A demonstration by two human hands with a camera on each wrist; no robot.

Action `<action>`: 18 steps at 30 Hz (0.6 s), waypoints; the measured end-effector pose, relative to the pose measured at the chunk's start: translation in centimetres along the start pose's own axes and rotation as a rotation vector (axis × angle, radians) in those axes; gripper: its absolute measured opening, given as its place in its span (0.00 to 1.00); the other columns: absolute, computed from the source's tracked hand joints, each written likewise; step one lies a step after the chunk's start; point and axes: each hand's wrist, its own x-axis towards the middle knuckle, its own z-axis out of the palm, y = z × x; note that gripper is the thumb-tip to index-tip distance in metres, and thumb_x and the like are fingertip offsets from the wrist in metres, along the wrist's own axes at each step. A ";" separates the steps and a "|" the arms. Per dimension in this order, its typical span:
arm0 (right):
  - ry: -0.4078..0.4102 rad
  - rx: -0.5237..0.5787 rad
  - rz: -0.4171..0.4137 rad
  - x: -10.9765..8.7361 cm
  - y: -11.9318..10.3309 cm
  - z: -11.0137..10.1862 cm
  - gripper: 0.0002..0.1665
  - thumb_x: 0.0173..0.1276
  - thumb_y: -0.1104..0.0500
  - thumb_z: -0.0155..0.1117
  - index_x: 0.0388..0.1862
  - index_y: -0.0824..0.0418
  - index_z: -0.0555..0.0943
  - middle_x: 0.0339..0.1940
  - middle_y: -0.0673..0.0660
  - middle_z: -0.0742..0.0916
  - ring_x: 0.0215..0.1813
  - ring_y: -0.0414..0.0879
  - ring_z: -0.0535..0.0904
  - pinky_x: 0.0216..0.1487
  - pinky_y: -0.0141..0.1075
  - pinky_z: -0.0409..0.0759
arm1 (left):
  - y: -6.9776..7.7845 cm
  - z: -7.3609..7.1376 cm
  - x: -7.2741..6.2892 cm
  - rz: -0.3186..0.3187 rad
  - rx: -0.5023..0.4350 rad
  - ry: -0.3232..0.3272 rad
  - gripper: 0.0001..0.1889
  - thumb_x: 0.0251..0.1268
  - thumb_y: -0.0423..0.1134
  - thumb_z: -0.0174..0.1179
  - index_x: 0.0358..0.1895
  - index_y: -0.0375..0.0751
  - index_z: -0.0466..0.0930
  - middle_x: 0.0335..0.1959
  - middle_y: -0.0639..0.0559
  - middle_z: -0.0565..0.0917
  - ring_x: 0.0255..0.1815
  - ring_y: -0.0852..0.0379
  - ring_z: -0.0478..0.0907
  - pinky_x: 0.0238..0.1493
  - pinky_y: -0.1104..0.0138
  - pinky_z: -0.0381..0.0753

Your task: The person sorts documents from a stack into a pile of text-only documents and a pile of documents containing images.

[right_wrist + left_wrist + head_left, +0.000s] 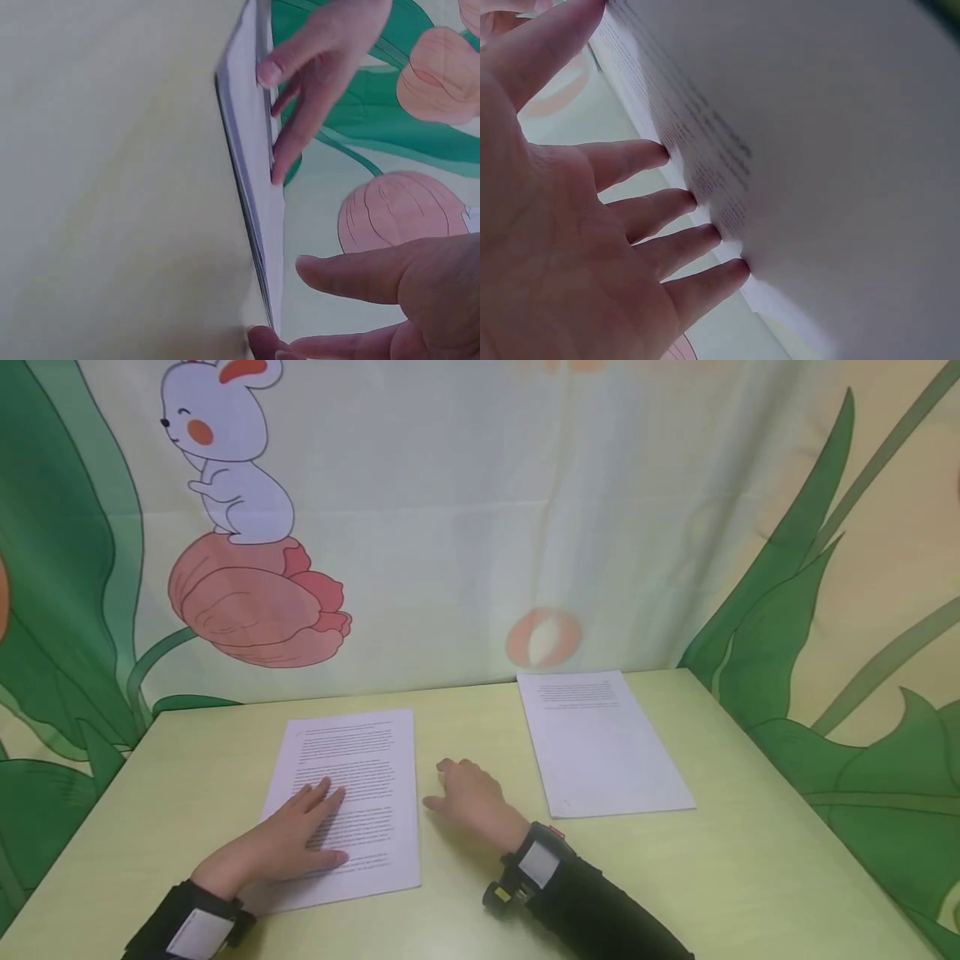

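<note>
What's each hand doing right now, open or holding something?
Left hand: open, fingers spread on the left stack of printed pages.
Right hand: open, fingers loosely bent, holding nothing, between the two stacks.

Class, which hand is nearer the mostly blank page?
Right hand: it is left of the mostly blank page, apart from it; the left hand rests farther away, on the text-filled page.

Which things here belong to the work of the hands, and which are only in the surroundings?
Part of the work:
left paper stack, under the left hand
right hand, near that stack's edge
right paper stack, probably, though neither hand touches it

Only surroundings:
table underneath
printed cloth behind
wristbands on both arms
</note>
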 end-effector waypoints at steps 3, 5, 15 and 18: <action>0.036 0.045 0.025 0.2 1.8 -1.5 0.33 0.61 0.44 0.66 0.61 0.58 0.74 0.43 0.56 0.85 0.46 0.50 0.81 0.40 0.42 0.80 | -0.1 0.1 0.0 -0.001 0.002 0.001 0.50 0.51 0.64 0.63 0.72 0.37 0.57 0.74 0.31 0.51 0.73 0.27 0.45 0.67 0.35 0.52; 0.070 0.075 0.045 0.3 3.2 -2.5 0.31 0.61 0.45 0.65 0.60 0.58 0.75 0.42 0.55 0.85 0.45 0.50 0.81 0.40 0.42 0.80 | -0.1 0.1 0.0 -0.002 0.000 0.003 0.50 0.51 0.64 0.63 0.72 0.37 0.57 0.74 0.31 0.52 0.73 0.27 0.45 0.67 0.35 0.52; 0.152 0.103 0.244 -0.1 12.7 -8.3 0.34 0.60 0.50 0.67 0.62 0.65 0.72 0.51 0.64 0.84 0.53 0.57 0.79 0.51 0.49 0.77 | 0.1 0.1 0.0 -0.004 0.003 0.006 0.50 0.50 0.64 0.64 0.72 0.37 0.58 0.74 0.31 0.52 0.72 0.27 0.46 0.66 0.35 0.53; 0.161 0.114 0.312 -0.5 15.7 -9.5 0.35 0.61 0.51 0.66 0.63 0.66 0.70 0.53 0.67 0.82 0.53 0.59 0.78 0.51 0.50 0.77 | 0.0 0.0 -0.1 -0.007 0.004 0.002 0.50 0.50 0.64 0.64 0.72 0.37 0.58 0.74 0.31 0.52 0.72 0.27 0.46 0.66 0.35 0.53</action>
